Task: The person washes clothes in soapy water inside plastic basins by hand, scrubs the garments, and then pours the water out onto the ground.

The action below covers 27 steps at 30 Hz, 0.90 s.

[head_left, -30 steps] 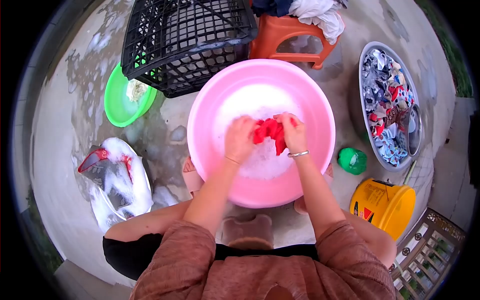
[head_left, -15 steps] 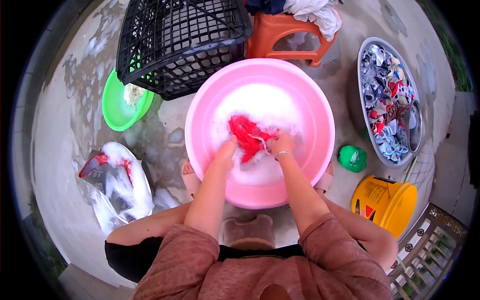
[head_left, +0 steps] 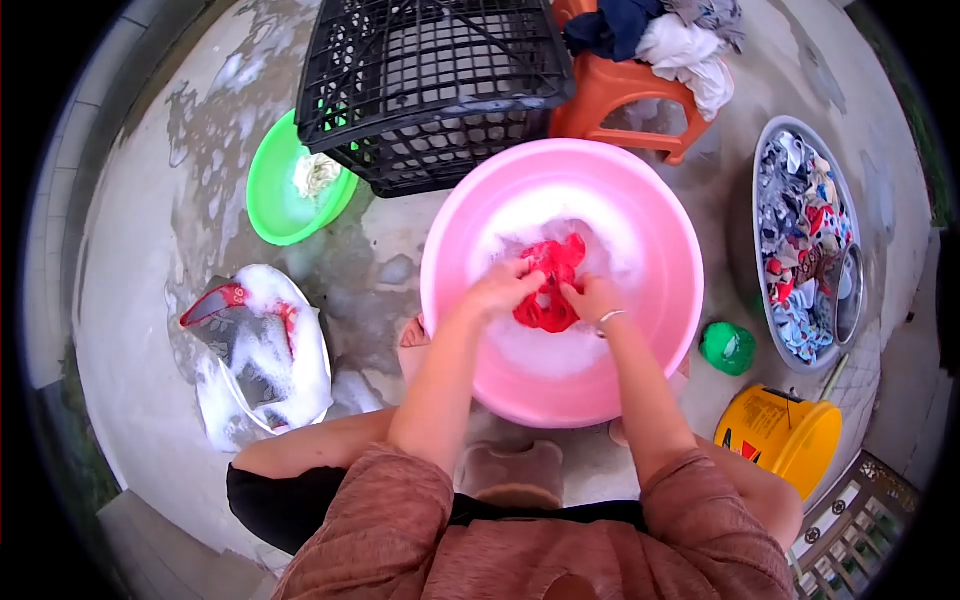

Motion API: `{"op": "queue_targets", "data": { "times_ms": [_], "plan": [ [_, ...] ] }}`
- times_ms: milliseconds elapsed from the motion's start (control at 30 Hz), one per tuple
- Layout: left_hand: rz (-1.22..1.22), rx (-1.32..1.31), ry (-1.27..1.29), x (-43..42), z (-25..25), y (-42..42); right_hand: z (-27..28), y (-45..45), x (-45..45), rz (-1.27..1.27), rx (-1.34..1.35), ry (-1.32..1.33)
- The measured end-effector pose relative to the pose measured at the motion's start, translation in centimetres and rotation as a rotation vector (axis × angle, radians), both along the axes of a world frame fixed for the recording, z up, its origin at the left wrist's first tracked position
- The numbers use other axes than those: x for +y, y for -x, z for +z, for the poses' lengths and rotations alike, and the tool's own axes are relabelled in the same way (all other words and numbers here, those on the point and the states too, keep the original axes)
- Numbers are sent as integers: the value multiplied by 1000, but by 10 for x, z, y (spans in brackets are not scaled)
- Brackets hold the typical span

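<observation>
A wet red cloth [head_left: 550, 290] lies in the suds inside the pink basin [head_left: 665, 290], between my hands. My left hand [head_left: 505, 285] grips the cloth's left side with its fingers closed. On the right side, my right hand [head_left: 594, 300], with a bracelet at its wrist, pinches the cloth's edge. White foam [head_left: 555, 355] surrounds the cloth and hides the water under it.
A black crate [head_left: 430, 90] and an orange stool [head_left: 640, 85] with clothes stand beyond the basin. At left are a green basin [head_left: 262, 195] and a foamy white tub [head_left: 318, 375]; at right, a grey tub [head_left: 765, 250] of clothes, a green object [head_left: 727, 348] and a yellow bucket [head_left: 775, 430].
The view has shifted, so the surroundings appear farther right. The red cloth was bunched between my raised hands, then lowered into the suds; now it is more spread, with my left hand farther over it.
</observation>
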<state>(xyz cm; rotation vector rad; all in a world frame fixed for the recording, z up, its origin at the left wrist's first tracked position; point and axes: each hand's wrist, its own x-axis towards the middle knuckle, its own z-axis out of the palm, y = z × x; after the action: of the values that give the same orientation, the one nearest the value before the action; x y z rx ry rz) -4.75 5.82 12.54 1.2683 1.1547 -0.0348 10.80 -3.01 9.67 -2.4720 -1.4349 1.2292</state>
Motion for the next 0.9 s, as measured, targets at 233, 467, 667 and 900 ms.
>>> {"op": "queue_targets", "data": {
  "times_ms": [233, 467, 667, 900],
  "plan": [
    [1122, -556, 335, 104, -59, 163, 3, -28, 3, -406, 345, -85],
    [1515, -945, 325, 151, -98, 211, 28, 12, 9, -126, 331, -121],
    [1742, -754, 217, 181, -79, 249, 41, 20, 6, -59, 395, -72],
    [1685, -756, -264, 163, 1, 247, 85, 21, 20, 171, 346, -222]
  ]
}}
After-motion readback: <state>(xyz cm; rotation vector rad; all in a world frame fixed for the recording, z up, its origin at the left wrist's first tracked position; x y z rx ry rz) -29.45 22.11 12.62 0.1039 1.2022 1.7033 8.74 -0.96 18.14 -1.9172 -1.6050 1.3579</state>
